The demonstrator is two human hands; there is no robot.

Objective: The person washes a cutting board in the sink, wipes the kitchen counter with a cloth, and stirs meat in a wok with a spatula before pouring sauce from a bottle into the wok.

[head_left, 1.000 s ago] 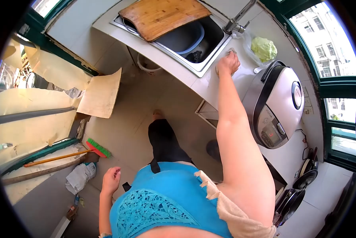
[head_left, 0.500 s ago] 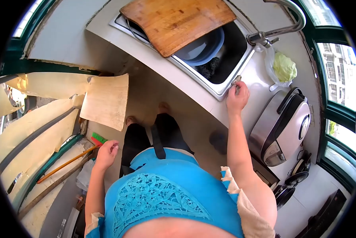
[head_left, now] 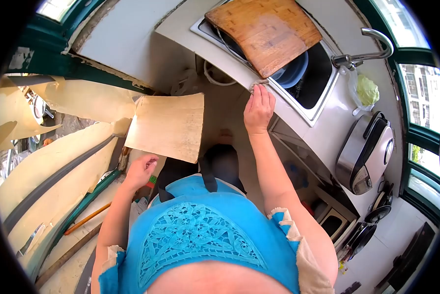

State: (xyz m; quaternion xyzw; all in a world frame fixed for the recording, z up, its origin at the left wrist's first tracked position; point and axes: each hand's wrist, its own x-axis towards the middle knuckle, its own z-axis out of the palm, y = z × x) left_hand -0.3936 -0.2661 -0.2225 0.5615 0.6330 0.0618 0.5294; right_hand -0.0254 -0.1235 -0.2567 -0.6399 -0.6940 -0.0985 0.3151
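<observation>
My right hand (head_left: 259, 110) presses a small greyish cloth (head_left: 260, 84) onto the front edge of the counter, just below a corner of the wooden cutting board (head_left: 266, 34). The board lies slanted across the sink (head_left: 318, 93), partly covering a blue basin (head_left: 294, 70) inside it. Much of the cloth is hidden under my fingers. My left hand (head_left: 140, 170) hangs at my left side near a cardboard sheet (head_left: 166, 125), its fingers curled together; whether anything is in them does not show.
A curved faucet (head_left: 347, 61) stands at the sink's right corner. Beyond it are a cabbage (head_left: 367, 90) in a plastic bag and a rice cooker (head_left: 364, 152). Pans (head_left: 377, 214) are at the right. A broom handle (head_left: 87, 219) lies at the left.
My right hand has moved left with the cloth, from beside the sink's right corner along the counter front to below the cutting board. The view has shifted, and my left hand remains at my side.
</observation>
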